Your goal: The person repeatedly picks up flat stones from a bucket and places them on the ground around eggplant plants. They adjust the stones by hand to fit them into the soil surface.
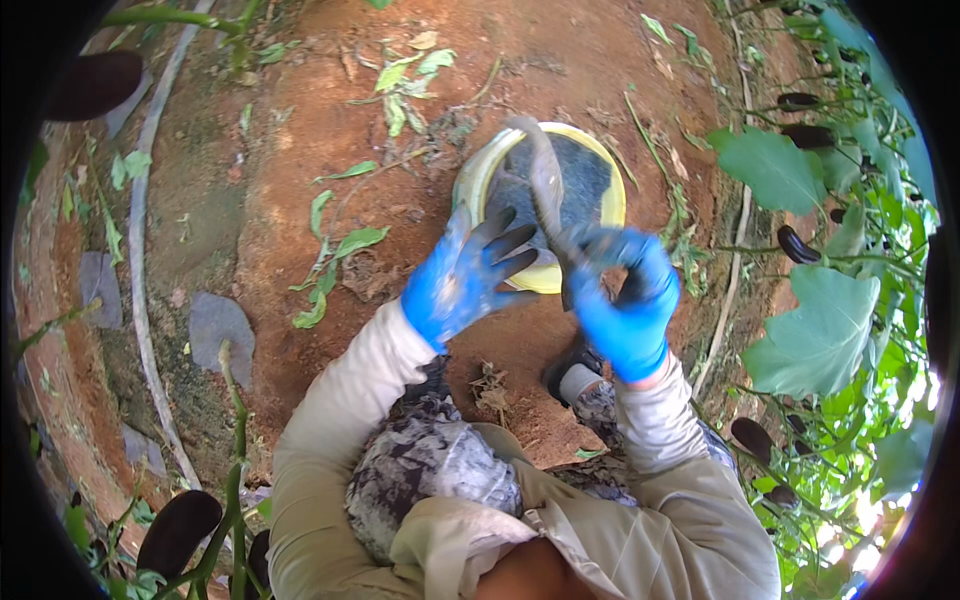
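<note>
My left hand (pixel 465 277), in a blue rubber-coated glove, is spread with its fingers apart over the near left rim of a round yellow bucket (pixel 615 180). My right hand (pixel 626 292), gloved alike, is closed on one end of a long greyish-brown strip (pixel 547 176), perhaps cloth or a strap; blur hides its exact kind. The strip rises from that hand across the bucket's opening to its far rim. Dark grey material (pixel 585 169) lies inside the bucket, and I cannot tell what it is. Dirt marks the back of the left glove.
Reddish bare soil surrounds the bucket, with cut leaves (pixel 405 82) and wilted stems (pixel 326 277) on it. Eggplant plants with large leaves (pixel 817 330) and dark fruit (pixel 797 245) line the right. On the left run a pale hose (pixel 142 247) and hanging eggplants (pixel 178 532).
</note>
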Available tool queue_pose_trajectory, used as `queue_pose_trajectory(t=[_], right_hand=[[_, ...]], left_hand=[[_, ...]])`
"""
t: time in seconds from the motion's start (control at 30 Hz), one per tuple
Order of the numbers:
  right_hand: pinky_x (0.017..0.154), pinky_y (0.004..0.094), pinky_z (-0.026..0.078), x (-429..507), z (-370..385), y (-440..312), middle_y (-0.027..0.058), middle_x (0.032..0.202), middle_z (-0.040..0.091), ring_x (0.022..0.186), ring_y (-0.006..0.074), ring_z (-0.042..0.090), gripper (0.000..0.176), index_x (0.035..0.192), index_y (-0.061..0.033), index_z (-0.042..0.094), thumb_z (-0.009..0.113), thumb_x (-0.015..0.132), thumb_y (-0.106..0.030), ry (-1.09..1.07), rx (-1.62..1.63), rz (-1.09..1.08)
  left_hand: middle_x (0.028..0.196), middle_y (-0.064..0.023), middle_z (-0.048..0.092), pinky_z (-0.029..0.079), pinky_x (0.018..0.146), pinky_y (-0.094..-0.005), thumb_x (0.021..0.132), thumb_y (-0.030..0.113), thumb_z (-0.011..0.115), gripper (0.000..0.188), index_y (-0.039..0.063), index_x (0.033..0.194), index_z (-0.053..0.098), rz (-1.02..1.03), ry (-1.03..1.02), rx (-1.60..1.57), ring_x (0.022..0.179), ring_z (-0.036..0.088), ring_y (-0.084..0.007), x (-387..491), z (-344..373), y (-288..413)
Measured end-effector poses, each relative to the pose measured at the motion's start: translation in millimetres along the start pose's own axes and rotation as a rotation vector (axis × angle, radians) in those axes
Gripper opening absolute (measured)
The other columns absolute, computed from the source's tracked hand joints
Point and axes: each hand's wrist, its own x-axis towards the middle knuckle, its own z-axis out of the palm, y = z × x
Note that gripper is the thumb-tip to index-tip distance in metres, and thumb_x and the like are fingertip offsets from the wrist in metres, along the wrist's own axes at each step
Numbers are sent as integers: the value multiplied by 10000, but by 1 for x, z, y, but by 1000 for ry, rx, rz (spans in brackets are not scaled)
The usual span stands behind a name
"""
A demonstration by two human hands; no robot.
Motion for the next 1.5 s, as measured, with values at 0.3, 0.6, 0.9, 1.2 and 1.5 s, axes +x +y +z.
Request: queue_pose_trajectory(t=[0.3, 0.6, 0.9, 1.2, 1.5], right_hand=[[697, 342, 528, -2, 62, -29, 127, 958, 679, 805, 287, 666, 341, 1005, -45, 608, 747, 695, -19, -336, 100, -76], [741, 347, 514, 30, 88, 8, 139, 1003, 663, 845, 301, 656, 367, 1094, -28, 602, 696, 741, 7, -340, 174, 100], [762, 352, 514, 72, 97, 36, 141, 998, 664, 864, 293, 656, 341, 1087, -25, 601, 674, 757, 11, -362, 179, 165], [717, 340, 519, 91, 115, 48, 135, 966, 664, 822, 280, 658, 300, 1042, -25, 617, 640, 754, 55, -429, 217, 176], [671, 346, 518, 102, 123, 56, 119, 928, 673, 769, 276, 650, 308, 1030, -27, 624, 640, 736, 60, -443, 203, 136]], left_hand=[[1473, -136, 326, 277, 1116, -493, 984, 488, 290, 607, 111, 1458, 249, 284, -221, -327, 1331, 349, -324, -35, -7, 48], [1451, -132, 352, 305, 1096, -509, 974, 422, 333, 536, 118, 1416, 323, 774, -206, -220, 1314, 369, -327, -35, -79, 210], [1419, -138, 398, 328, 1083, -505, 958, 330, 418, 461, 76, 1343, 443, 1235, 601, 51, 1282, 408, -319, 14, -157, 316], [1288, -201, 487, 435, 929, -465, 881, 174, 531, 364, 33, 1216, 518, 1576, 1244, 2299, 1152, 506, -351, -11, -95, 327], [1377, -198, 441, 382, 1025, -495, 929, 523, 380, 650, 60, 1383, 422, 413, 1510, 2376, 1229, 457, -391, 71, -154, 335]])
